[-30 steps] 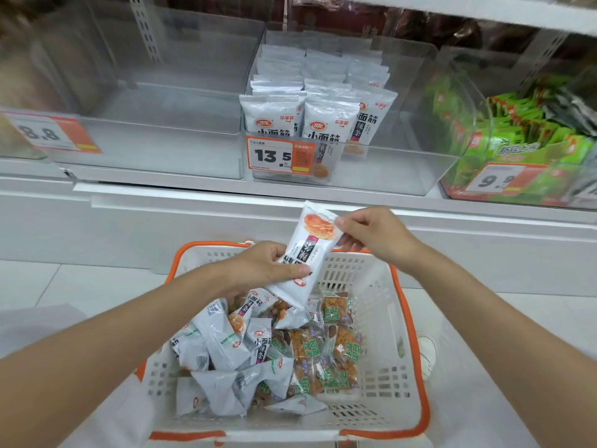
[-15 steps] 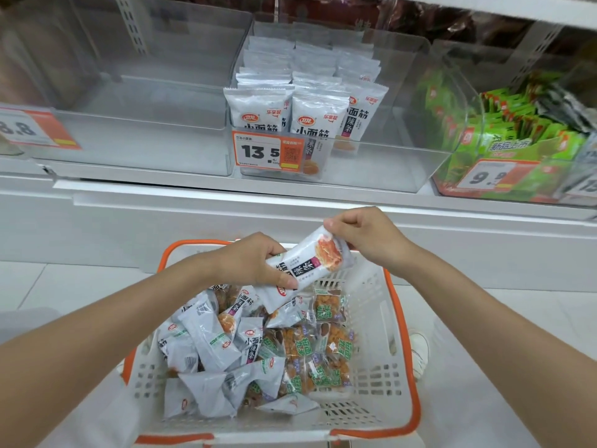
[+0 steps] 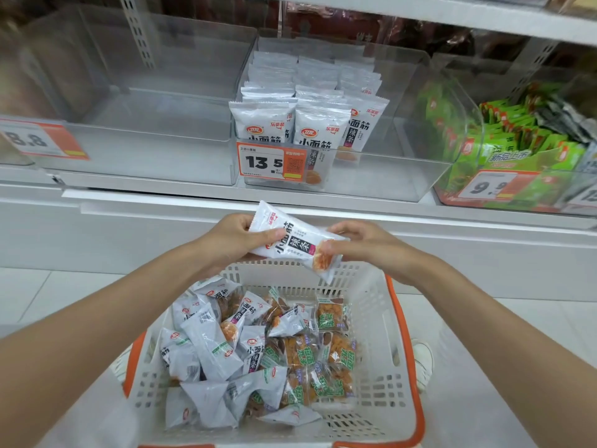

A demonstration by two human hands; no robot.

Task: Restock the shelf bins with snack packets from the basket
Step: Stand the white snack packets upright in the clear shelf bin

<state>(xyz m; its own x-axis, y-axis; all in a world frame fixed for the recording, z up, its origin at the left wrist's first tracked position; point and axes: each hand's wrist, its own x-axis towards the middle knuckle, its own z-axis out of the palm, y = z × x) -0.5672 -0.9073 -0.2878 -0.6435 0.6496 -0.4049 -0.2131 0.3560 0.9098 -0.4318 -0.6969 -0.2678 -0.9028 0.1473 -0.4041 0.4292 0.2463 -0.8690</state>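
Two hands, left [image 3: 231, 240] and right [image 3: 365, 245], grasp one white packet [image 3: 292, 242] by opposite ends above the basket [image 3: 400, 350], below the middle bin [image 3: 387, 185].

There is only one view, from a camera worn on the person's head. It looks forward and downward, close over both arms. The left hand [image 3: 226, 240] and the right hand [image 3: 371, 247] meet near the middle of the frame. Below the hands, nearer to the camera, is the basket [image 3: 381, 318]. Above and beyond the hands are the shelf bins [image 3: 403, 176]. The wide lens bends the shelf edges.
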